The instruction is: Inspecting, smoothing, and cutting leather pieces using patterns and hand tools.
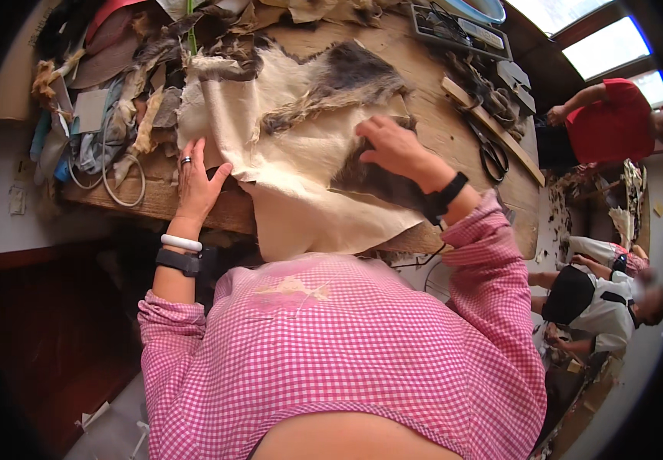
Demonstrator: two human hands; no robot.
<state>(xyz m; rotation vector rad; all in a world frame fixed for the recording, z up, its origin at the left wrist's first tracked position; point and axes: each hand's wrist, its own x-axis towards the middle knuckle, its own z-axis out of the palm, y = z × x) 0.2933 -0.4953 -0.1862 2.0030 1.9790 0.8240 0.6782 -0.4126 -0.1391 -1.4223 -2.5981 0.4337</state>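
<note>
A pelt (304, 203) lies across the near part of the table, mostly with its cream skin side up. Dark brown fur (362, 73) shows where it is turned over at the far right, and again beneath my right hand. Its near end hangs over the table edge toward my body. My left hand (199, 184) rests at the pelt's left border, fingers stretched and thumb spread. Over the right part of the pelt is my right hand (402, 152), its fingers apart and slightly bent, with nothing seen in them. Whether its fingertips touch the fur, I cannot tell.
Fur and hide scraps (143, 115) heap up on the left of the wooden table (442, 115). Black-handled scissors (492, 157) and a wooden strip (496, 132) lie at the right. A grey tray (423, 23) stands far right. Several people, one in a red shirt (615, 119), are off to the right.
</note>
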